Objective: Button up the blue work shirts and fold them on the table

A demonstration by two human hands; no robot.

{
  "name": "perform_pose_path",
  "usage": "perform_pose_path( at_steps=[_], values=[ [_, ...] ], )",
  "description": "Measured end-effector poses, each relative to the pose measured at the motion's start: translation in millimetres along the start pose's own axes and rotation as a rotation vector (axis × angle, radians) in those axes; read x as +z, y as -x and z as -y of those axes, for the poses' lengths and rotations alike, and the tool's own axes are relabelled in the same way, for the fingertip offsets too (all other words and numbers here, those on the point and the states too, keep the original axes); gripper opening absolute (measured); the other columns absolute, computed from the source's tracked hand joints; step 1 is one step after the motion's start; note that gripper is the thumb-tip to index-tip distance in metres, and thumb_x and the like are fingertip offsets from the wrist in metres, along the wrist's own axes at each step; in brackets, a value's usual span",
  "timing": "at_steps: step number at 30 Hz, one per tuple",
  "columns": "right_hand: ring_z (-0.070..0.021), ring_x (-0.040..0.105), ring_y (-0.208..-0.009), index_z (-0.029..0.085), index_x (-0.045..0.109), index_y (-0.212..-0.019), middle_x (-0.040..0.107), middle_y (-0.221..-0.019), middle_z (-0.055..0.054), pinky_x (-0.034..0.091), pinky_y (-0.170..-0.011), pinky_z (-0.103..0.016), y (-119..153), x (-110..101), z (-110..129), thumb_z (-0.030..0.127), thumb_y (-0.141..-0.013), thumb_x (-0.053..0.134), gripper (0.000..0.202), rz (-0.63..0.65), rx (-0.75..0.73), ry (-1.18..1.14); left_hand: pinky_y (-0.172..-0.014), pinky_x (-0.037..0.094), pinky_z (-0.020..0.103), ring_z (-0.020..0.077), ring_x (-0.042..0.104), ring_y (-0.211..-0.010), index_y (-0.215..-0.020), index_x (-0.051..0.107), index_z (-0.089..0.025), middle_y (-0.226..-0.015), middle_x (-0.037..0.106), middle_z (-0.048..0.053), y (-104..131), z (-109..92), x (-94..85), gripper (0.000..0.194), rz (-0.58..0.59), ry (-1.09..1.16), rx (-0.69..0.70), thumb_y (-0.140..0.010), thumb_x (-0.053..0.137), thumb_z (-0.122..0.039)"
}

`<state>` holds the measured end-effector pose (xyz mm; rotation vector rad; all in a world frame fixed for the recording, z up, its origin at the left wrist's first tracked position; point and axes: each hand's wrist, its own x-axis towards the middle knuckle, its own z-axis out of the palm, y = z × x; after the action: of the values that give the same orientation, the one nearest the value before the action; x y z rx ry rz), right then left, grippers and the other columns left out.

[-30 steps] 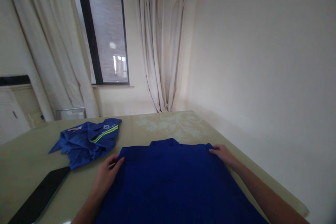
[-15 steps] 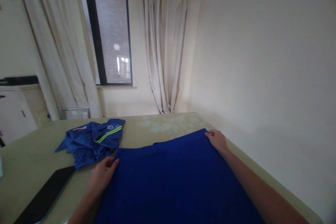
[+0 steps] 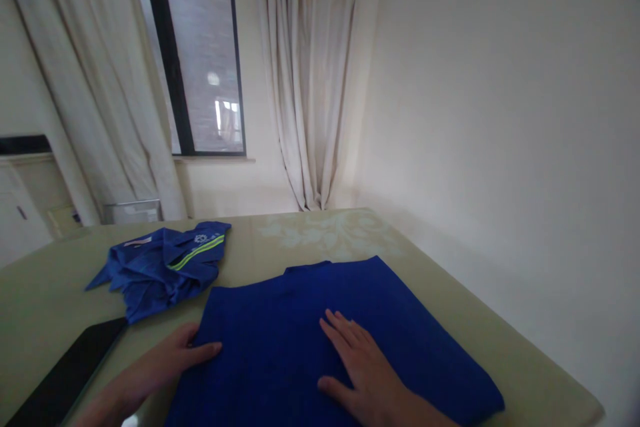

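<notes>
A dark blue garment (image 3: 280, 333) lies spread over the near part of the table, with a small raised strip along its far edge. At its left edge is my left hand (image 3: 175, 353), the thumb on top of the cloth and the other fingers curled at the edge, partly hidden. My right hand (image 3: 367, 367) rests on the middle of the garment, fingers stretched and palm down. Beyond my left hand, a crumpled blue garment (image 3: 160, 267) with yellow-green stripes and a white emblem lies on the table.
A black flat device (image 3: 70, 370), apparently a tablet or phone, lies at the left on the pale green table (image 3: 430, 280). Curtains (image 3: 310, 80) and a window (image 3: 200, 53) stand behind it. A plain wall (image 3: 500, 113) runs along the right side.
My right hand has let go of the far right corner and moved onto the middle of the cloth. My left hand has slid nearer along the left edge. The garment lies flatter.
</notes>
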<state>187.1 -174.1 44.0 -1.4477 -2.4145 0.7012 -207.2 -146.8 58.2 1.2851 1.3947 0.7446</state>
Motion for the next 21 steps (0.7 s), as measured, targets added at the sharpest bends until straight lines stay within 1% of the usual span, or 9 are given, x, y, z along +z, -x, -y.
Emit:
perform_pose_path(
  at_steps=[2,5,7,9,10,12,15,18,21],
  values=[
    [-0.0333,0.016,-0.156,0.035,0.022,-0.163,0.012,-0.17,-0.001,0.01,-0.127,-0.054,-13,6,2,0.071,-0.091,0.052,0.086,0.03,-0.019,0.022,-0.093,0.061,0.041,0.0321,0.075,-0.1,-0.1,0.079,-0.027,-0.109,0.081,0.005,-1,-7,3.5,0.057,0.045,0.08,-0.036,-0.061,0.08,-0.069],
    [-0.0305,0.016,-0.156,0.031,0.023,-0.163,0.012,-0.17,-0.003,0.007,-0.127,-0.051,-48,5,-4,0.072,-0.094,0.047,0.084,-0.007,-0.025,0.075,-0.089,0.063,0.043,0.0353,0.076,-0.099,-0.096,0.078,-0.024,-0.102,0.082,0.007,-10,-8,6.1,0.064,-0.15,0.044,-0.031,-0.058,0.075,-0.075],
    [-0.0293,0.015,-0.157,0.028,0.024,-0.163,0.013,-0.17,-0.005,0.007,-0.127,-0.05,-72,3,-7,0.071,-0.095,0.043,0.082,-0.021,-0.022,0.105,-0.087,0.063,0.044,0.0369,0.076,-0.096,-0.09,0.077,-0.022,-0.094,0.082,0.008,-17,-2,3.9,0.062,-0.285,-0.015,-0.029,-0.058,0.073,-0.075],
    [-0.0291,0.015,-0.157,0.026,0.025,-0.163,0.013,-0.17,-0.006,0.007,-0.127,-0.05,-90,3,-8,0.07,-0.097,0.041,0.081,-0.032,-0.018,0.12,-0.088,0.063,0.045,0.0374,0.077,-0.095,-0.086,0.076,-0.021,-0.091,0.082,0.009,-19,8,-1.0,0.058,-0.359,-0.052,-0.059,-0.058,0.075,-0.072],
    [-0.0292,0.015,-0.157,0.025,0.025,-0.163,0.014,-0.17,-0.006,0.007,-0.127,-0.051,-95,4,-8,0.07,-0.097,0.041,0.081,-0.038,-0.019,0.121,-0.089,0.063,0.045,0.038,0.076,-0.095,-0.084,0.076,-0.021,-0.09,0.082,0.009,-16,13,-3.6,0.057,-0.361,-0.056,-0.091,-0.056,0.077,-0.07],
    [-0.0291,0.017,-0.156,0.025,0.027,-0.162,0.016,-0.17,-0.007,0.008,-0.126,-0.05,-100,6,-7,0.068,-0.097,0.042,0.079,-0.069,-0.02,0.112,-0.091,0.063,0.046,0.0389,0.076,-0.097,-0.083,0.076,-0.02,-0.09,0.082,0.01,-4,20,-6.7,0.055,-0.304,-0.012,-0.139,-0.053,0.083,-0.065],
    [-0.0271,0.018,-0.156,0.026,0.026,-0.162,0.018,-0.17,-0.007,0.01,-0.127,-0.047,-98,11,-6,0.062,-0.097,0.048,0.078,-0.199,-0.053,0.088,-0.086,0.065,0.044,0.0375,0.077,-0.092,-0.087,0.075,-0.021,-0.089,0.082,0.008,23,21,-2.2,0.056,-0.231,0.174,-0.174,-0.047,0.092,-0.056],
    [-0.0272,0.019,-0.156,0.028,0.03,-0.161,0.022,-0.169,-0.006,0.011,-0.127,-0.047,-95,17,-7,0.062,-0.094,0.054,0.078,-0.213,-0.137,0.059,-0.08,0.066,0.04,0.0327,0.077,-0.087,-0.103,0.072,-0.02,-0.094,0.082,0.007,42,8,12.5,0.068,-0.296,0.391,-0.2,-0.045,0.098,-0.045],
    [-0.0294,0.028,-0.153,0.027,0.046,-0.153,0.033,-0.165,-0.008,0.015,-0.126,-0.049,-97,21,-12,0.063,-0.092,0.058,0.072,-0.164,-0.16,-0.032,-0.079,0.064,0.028,0.0234,0.077,-0.093,-0.123,0.064,-0.025,-0.108,0.08,0.003,34,-25,36.8,0.075,-0.375,0.49,-0.111,-0.057,0.096,-0.038]
  ],
)
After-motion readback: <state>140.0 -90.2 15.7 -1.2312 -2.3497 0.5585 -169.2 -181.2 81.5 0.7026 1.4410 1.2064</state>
